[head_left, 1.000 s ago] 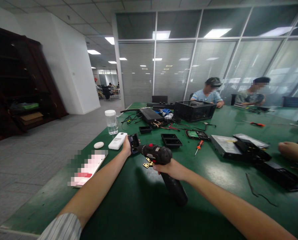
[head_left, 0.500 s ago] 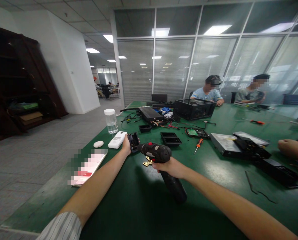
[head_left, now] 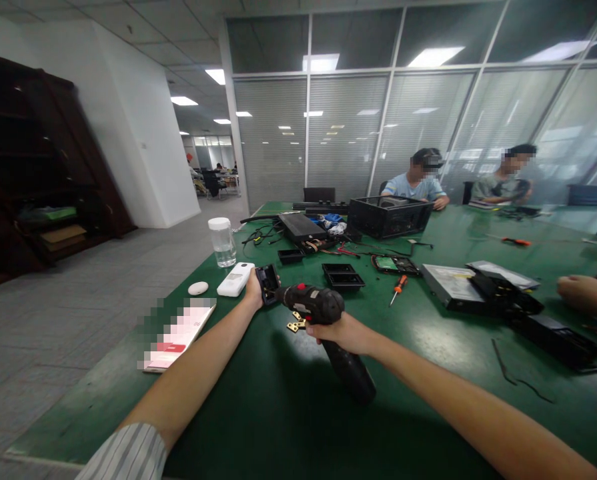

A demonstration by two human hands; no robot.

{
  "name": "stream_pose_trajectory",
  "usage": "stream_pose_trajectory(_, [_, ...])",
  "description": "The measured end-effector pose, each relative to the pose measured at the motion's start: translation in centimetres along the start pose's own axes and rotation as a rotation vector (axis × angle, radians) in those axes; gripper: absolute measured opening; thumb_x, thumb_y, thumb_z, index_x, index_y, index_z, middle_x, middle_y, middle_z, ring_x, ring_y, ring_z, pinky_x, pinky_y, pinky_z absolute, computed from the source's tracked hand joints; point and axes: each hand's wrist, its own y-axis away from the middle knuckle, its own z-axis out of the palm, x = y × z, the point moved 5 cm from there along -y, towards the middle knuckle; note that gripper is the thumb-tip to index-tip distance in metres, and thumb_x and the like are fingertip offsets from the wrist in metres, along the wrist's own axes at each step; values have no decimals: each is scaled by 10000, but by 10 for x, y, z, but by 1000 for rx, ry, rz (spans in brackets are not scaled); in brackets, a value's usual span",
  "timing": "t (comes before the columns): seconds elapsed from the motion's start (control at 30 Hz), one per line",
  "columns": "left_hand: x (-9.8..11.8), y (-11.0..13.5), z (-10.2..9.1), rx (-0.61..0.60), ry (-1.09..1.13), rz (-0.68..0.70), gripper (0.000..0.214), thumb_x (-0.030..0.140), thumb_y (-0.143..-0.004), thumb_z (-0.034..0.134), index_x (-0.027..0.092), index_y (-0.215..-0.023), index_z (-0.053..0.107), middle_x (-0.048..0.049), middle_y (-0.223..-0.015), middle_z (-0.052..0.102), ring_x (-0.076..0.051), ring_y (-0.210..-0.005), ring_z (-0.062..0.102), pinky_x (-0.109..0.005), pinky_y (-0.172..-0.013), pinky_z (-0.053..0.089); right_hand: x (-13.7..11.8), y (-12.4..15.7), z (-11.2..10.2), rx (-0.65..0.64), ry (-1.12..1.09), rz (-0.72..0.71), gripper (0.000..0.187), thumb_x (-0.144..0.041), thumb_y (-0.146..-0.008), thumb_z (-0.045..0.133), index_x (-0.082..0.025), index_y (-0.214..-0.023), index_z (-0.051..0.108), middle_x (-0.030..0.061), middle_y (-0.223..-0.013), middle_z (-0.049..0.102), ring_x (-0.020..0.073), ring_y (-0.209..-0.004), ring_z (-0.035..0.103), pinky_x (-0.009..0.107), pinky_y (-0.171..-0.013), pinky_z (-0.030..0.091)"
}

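My left hand (head_left: 253, 291) grips a small black box (head_left: 267, 283) by its left side, its open face tilted toward me. My right hand (head_left: 342, 331) is wrapped round the handle of a black cordless drill (head_left: 314, 301) with red buttons. The drill's nose points left into the box; its tip is too small to make out. Several small brass-coloured plates (head_left: 294, 324) lie on the table under the drill. Beyond the drill sits a black two-compartment tray (head_left: 343, 276), and a smaller black tray (head_left: 291, 256) lies farther back.
Left on the green table (head_left: 288, 427) are a white device (head_left: 235, 280), a round white case (head_left: 198, 288), a water jar (head_left: 222, 241) and a pink-white packet (head_left: 188, 337). An orange screwdriver (head_left: 399, 289), a metal drive (head_left: 453, 288) and another person's hand (head_left: 581, 293) are right.
Almost nothing differs. Both hands keep their hold, with the drill's nose still at the black box; the view has shifted very slightly.
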Motion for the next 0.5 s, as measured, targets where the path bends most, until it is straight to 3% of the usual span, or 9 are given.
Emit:
stream_pose_trajectory(0.37, [-2,-3,-2,-10,-30,10,496,449,-886,313,86,-924,649,-113,-650,657,-232,-559,655,-341,-535,528,-2,2,-1,4,-52,18,244,-353,-766,653,-168,-895,561,-39,-662,516,117,-612,483,263,-569,399])
stream_pose_trajectory(0.5, [-1,0,0,-8,-11,-9,496,455,-886,322,87,-929,651,-111,-663,663,-228,-582,665,-335,-559,533,-1,1,0,-4,-33,30,233,-373,-773,650,-170,-849,565,-38,-638,509,120,-601,486,264,-567,402])
